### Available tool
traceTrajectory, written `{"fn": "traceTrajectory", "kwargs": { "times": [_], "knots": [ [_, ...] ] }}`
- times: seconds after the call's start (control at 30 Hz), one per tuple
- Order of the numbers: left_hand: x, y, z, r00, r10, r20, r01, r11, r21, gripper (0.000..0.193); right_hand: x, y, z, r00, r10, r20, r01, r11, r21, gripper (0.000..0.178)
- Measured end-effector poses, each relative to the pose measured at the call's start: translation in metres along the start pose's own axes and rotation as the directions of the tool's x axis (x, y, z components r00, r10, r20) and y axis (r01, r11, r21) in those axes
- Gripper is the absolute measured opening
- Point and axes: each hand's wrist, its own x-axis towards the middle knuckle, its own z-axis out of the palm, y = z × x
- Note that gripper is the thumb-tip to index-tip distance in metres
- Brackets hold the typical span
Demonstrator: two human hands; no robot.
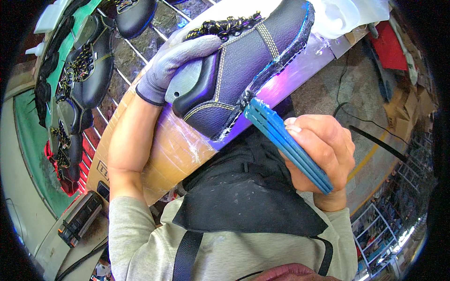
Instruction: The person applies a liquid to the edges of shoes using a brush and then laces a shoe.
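Note:
A black leather shoe upper (246,61) with yellow-and-black laces and pale stitching lies tilted on its side, sole edge toward my right. My left hand (180,65), in a grey glove, is closed round its ankle opening, beside a grey shoe last (192,82) showing inside. White, glue-like residue runs along the shoe's bottom edge. In my bare right hand (323,150) is a blue brush (286,136) with a flat, grooved handle. Its dark tip touches the shoe's bottom edge near the heel. The palm side of my right hand is hidden.
Cardboard (173,157) covers the bench under the shoe. A translucent white container (335,18) stands at the far right end. More black shoes (93,70) sit along a metal wire rack at left. Cardboard boxes (403,110) and a cable lie on the floor at right.

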Motion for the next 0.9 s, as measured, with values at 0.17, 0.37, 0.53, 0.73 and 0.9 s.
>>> {"fn": "traceTrajectory", "kwargs": {
  "times": [0.17, 0.37, 0.53, 0.73, 0.9],
  "knots": [
    [-0.002, -0.001, -0.006, 0.995, 0.030, 0.092, -0.023, 0.997, -0.078, 0.054, 0.010, -0.004, 0.001, 0.996, -0.071, 0.048, 0.070, 0.997, 0.023, 0.028],
    [0.000, 0.001, -0.004, 0.998, -0.060, 0.017, 0.062, 0.991, -0.123, 0.053, 0.012, 0.029, -0.015, 0.995, 0.033, -0.090, -0.025, 0.996, 0.083, 0.020],
    [-0.003, 0.007, 0.011, 0.977, -0.159, 0.141, 0.211, 0.786, -0.581, 0.061, -0.013, 0.040, 0.015, 0.735, 0.666, -0.129, -0.283, 0.474, 0.834, 0.021],
    [-0.011, 0.009, 0.022, 0.989, -0.101, 0.105, 0.144, 0.785, -0.603, 0.065, -0.031, 0.029, 0.050, 0.723, 0.687, -0.076, -0.169, 0.283, 0.944, 0.023],
    [-0.018, 0.007, 0.028, 0.996, -0.058, 0.074, 0.092, 0.775, -0.625, 0.056, -0.036, 0.012, 0.028, 0.770, 0.631, -0.100, -0.180, 0.365, 0.913, 0.024]
  ]
}}
